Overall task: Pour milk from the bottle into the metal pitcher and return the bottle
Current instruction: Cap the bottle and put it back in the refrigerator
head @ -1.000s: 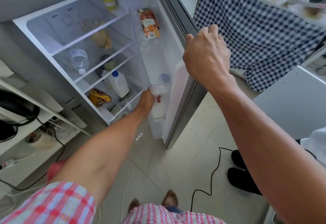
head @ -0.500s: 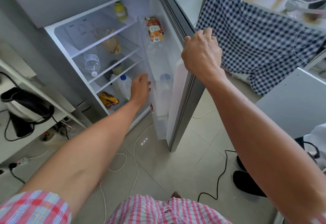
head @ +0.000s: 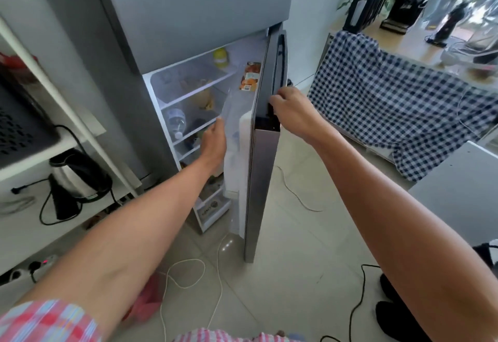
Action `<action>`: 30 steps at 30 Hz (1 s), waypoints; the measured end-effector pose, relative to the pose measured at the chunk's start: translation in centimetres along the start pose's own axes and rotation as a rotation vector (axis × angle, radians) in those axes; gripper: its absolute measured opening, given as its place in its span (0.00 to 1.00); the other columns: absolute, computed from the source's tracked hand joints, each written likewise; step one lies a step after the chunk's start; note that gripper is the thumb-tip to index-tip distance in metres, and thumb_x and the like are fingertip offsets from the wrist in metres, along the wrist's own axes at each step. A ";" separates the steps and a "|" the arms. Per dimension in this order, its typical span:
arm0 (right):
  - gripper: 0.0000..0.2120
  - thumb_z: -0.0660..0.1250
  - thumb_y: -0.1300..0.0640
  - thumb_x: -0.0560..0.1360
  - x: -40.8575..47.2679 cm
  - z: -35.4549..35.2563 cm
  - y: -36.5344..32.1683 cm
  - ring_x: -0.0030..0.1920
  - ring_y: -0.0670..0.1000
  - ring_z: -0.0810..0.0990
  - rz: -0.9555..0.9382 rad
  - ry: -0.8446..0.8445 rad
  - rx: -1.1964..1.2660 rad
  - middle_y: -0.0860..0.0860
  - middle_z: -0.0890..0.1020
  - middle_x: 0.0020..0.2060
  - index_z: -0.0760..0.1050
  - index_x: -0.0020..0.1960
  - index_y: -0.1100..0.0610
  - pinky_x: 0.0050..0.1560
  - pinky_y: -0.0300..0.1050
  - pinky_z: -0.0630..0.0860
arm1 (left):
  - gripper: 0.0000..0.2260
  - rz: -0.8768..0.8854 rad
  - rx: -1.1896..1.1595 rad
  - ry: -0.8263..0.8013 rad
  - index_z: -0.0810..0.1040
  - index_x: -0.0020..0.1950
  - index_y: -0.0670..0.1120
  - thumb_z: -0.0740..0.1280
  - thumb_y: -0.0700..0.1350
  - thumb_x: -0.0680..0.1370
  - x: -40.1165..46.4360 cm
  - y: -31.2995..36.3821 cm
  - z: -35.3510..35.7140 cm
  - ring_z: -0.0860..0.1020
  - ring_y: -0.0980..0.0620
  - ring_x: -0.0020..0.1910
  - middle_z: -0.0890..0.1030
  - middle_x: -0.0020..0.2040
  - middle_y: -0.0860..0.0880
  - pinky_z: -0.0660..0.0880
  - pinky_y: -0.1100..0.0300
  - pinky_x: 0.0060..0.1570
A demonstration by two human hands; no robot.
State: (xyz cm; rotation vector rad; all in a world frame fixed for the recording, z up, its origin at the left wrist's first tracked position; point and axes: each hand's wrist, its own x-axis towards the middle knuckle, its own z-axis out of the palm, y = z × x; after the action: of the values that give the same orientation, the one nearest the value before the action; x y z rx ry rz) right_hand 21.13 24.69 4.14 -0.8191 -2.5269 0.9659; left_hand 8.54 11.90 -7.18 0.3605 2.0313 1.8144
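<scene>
The grey fridge door (head: pixel 262 180) stands about half open. My right hand (head: pixel 292 112) grips its outer edge by the dark handle. My left hand (head: pixel 214 139) reaches into the gap, fingers extended and empty, next to the inner door rack (head: pixel 234 153). No milk bottle shows clearly; my left hand and the door hide the lower shelves and the rack. Higher up I see a juice carton (head: pixel 250 76) in the door and a clear water bottle (head: pixel 176 122) lying on a shelf. No metal pitcher is in view.
A black and steel kettle (head: pixel 78 177) sits on a white shelf unit at the left, with a power strip (head: pixel 35 263) below. White and black cables (head: pixel 188 274) trail over the tiled floor. A checked cloth (head: pixel 390 104) drapes a table at the right; black shoes (head: pixel 396 317) lie underneath.
The door has swung further towards shut under my right hand. My left hand has risen from the low door rack and drawn back, empty. The view has tilted upward.
</scene>
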 end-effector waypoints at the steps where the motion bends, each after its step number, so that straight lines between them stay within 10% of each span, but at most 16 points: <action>1: 0.13 0.58 0.57 0.81 0.4 0.7 0.4 0.53 0.53 0.75 -0.062 -0.017 -0.050 0.52 0.77 0.52 0.78 0.52 0.61 0.54 0.48 0.70 | 0.15 0.015 0.019 0.025 0.77 0.56 0.47 0.54 0.53 0.87 0.4 0.0 -1.0 0.77 0.53 0.46 0.79 0.45 0.54 0.72 0.62 0.42; 5: 0.22 0.58 0.50 0.85 2.5 3.1 1.1 0.78 0.54 0.60 -0.229 -0.094 -0.165 0.52 0.66 0.78 0.69 0.77 0.56 0.77 0.49 0.54 | 0.21 -0.010 0.032 0.014 0.77 0.62 0.43 0.53 0.57 0.85 2.2 -0.1 -4.5 0.77 0.48 0.53 0.80 0.53 0.45 0.74 0.57 0.52; 10: 0.38 0.56 0.32 0.81 6.0 6.0 0.8 0.82 0.48 0.44 -0.294 -0.133 -0.169 0.47 0.54 0.83 0.58 0.83 0.54 0.80 0.55 0.48 | 0.20 -0.078 -0.001 0.068 0.75 0.70 0.45 0.55 0.56 0.86 3.8 1.1 -7.4 0.75 0.48 0.59 0.77 0.65 0.46 0.73 0.61 0.45; 13: 0.39 0.54 0.30 0.81 7.4 7.7 0.6 0.82 0.48 0.44 -0.381 -0.058 -0.200 0.48 0.57 0.82 0.60 0.82 0.55 0.79 0.56 0.50 | 0.17 -0.013 0.071 0.274 0.78 0.56 0.46 0.57 0.57 0.85 4.5 1.2 -8.1 0.76 0.47 0.53 0.81 0.59 0.42 0.76 0.53 0.56; 16: 0.36 0.54 0.33 0.83 8.8 9.2 0.9 0.82 0.51 0.51 -0.493 0.007 -0.208 0.51 0.64 0.80 0.64 0.79 0.58 0.80 0.56 0.53 | 0.15 0.215 0.121 0.539 0.79 0.60 0.45 0.58 0.53 0.85 3.2 1.6 -8.0 0.79 0.47 0.57 0.81 0.54 0.50 0.74 0.51 0.61; 22: 0.26 0.59 0.48 0.85 11.7 10.6 1.4 0.81 0.54 0.58 -0.662 0.035 -0.178 0.54 0.67 0.78 0.66 0.78 0.60 0.77 0.53 0.58 | 0.18 0.764 0.632 0.740 0.73 0.73 0.39 0.62 0.45 0.85 0.7 3.7 -5.9 0.69 0.47 0.75 0.72 0.76 0.43 0.62 0.57 0.75; 30: 0.33 0.55 0.62 0.82 14.3 10.8 1.7 0.82 0.55 0.41 -0.813 -0.138 -0.347 0.55 0.46 0.83 0.45 0.84 0.61 0.81 0.51 0.44 | 0.28 0.469 1.268 0.564 0.56 0.83 0.40 0.52 0.55 0.87 1.1 1.7 -2.4 0.49 0.46 0.83 0.54 0.84 0.42 0.47 0.49 0.81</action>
State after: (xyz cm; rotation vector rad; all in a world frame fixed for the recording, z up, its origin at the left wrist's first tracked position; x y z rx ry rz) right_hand 5.53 28.99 -3.65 0.2417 -2.7762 0.3234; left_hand 6.37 10.45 -5.43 0.7466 3.5410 0.5177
